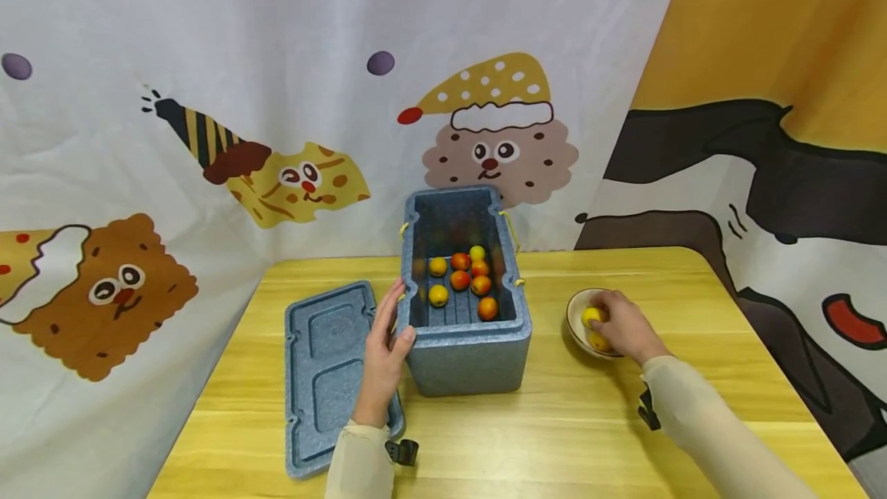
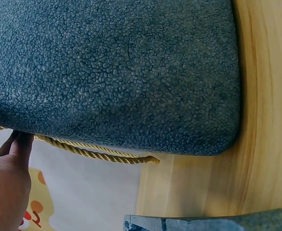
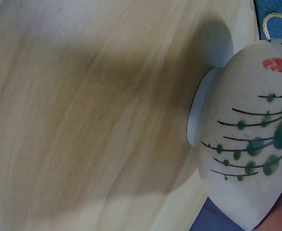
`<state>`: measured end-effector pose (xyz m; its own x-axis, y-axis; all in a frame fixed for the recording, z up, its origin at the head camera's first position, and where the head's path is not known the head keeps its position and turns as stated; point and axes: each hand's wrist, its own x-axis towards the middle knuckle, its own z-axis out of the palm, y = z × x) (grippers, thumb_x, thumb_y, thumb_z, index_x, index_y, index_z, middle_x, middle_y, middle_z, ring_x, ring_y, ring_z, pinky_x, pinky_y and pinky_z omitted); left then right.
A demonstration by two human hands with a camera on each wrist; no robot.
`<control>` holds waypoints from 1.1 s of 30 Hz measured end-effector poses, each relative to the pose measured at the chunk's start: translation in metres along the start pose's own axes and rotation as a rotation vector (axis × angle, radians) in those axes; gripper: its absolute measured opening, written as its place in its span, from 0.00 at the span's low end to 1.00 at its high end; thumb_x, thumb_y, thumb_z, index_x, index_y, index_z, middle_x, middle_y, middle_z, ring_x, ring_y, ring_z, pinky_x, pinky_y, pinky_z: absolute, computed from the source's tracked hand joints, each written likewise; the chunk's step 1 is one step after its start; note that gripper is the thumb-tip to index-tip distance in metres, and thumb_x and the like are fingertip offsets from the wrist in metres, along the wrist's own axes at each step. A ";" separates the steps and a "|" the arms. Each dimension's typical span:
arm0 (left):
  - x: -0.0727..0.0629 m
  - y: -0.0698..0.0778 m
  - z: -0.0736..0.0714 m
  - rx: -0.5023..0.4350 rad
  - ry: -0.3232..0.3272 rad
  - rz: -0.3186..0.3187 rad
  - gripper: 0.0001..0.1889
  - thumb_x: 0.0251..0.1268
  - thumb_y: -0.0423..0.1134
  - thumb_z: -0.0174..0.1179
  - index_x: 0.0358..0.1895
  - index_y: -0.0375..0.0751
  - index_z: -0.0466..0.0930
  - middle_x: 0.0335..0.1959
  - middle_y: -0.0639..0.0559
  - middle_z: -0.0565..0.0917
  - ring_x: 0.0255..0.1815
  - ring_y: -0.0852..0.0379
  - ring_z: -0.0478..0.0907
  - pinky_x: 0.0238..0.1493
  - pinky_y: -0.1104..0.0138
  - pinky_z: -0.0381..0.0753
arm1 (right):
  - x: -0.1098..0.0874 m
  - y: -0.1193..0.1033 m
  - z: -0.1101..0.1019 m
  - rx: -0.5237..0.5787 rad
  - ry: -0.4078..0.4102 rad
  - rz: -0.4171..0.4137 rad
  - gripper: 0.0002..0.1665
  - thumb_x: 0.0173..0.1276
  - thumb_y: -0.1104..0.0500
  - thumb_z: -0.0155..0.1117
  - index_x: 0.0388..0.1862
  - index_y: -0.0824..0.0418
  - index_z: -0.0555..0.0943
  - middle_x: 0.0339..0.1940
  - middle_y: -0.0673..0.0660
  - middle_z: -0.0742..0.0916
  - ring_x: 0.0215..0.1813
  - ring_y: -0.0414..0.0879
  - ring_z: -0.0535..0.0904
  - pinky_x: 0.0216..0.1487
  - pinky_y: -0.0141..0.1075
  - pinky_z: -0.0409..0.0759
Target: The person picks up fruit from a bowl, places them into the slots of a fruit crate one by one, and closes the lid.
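Observation:
My left hand (image 1: 383, 364) rests against the left rim of a blue-grey foam box (image 1: 467, 360), fingers fairly straight along its side and thumb by the front corner. In the left wrist view, its fingers (image 2: 20, 144) touch the box wall beside a yellow rope (image 2: 97, 153). Over a bowl (image 1: 577, 329) at the right, my right hand (image 1: 629, 327) pinches a small yellow fruit (image 1: 592, 317). Another yellow-orange fruit (image 1: 599, 342) lies in the bowl under that hand. The right wrist view shows the bowl's painted outside (image 3: 246, 130). Inside the box lie several small red-orange fruits (image 1: 480, 285) and yellow fruits (image 1: 438, 296).
The box's flat lid (image 1: 326, 376) lies on the wooden table (image 1: 554, 437), left of the box and partly behind my left forearm. Yellow cord (image 1: 511, 231) runs along the box's right side. A printed curtain (image 1: 298, 37) hangs behind the table.

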<state>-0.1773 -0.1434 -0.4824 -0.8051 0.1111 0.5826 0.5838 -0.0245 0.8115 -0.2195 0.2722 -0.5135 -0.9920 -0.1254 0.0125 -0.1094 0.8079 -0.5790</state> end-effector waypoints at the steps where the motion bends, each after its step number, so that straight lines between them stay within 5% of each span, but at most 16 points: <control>1: 0.001 0.005 0.001 0.003 -0.001 0.002 0.28 0.75 0.32 0.52 0.73 0.28 0.59 0.75 0.37 0.57 0.76 0.42 0.51 0.73 0.61 0.50 | 0.000 0.000 0.000 -0.004 -0.007 0.004 0.23 0.65 0.65 0.67 0.57 0.72 0.76 0.54 0.71 0.77 0.50 0.62 0.75 0.52 0.56 0.73; 10: 0.006 0.032 0.006 0.001 -0.016 -0.008 0.27 0.75 0.31 0.51 0.71 0.20 0.57 0.73 0.27 0.55 0.75 0.36 0.50 0.73 0.62 0.51 | 0.000 -0.001 0.000 -0.011 -0.032 0.026 0.20 0.65 0.66 0.67 0.55 0.70 0.77 0.53 0.69 0.78 0.50 0.60 0.75 0.52 0.56 0.73; 33: 0.006 0.028 0.004 0.004 -0.004 -0.007 0.27 0.74 0.29 0.51 0.70 0.20 0.58 0.73 0.26 0.56 0.75 0.36 0.51 0.73 0.61 0.51 | 0.000 -0.001 -0.003 -0.012 -0.023 -0.008 0.22 0.64 0.66 0.69 0.56 0.70 0.77 0.50 0.66 0.80 0.47 0.58 0.77 0.49 0.53 0.75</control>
<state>-0.1651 -0.1395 -0.4565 -0.8090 0.1152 0.5764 0.5783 -0.0193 0.8156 -0.2198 0.2727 -0.5106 -0.9895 -0.1448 -0.0020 -0.1179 0.8137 -0.5693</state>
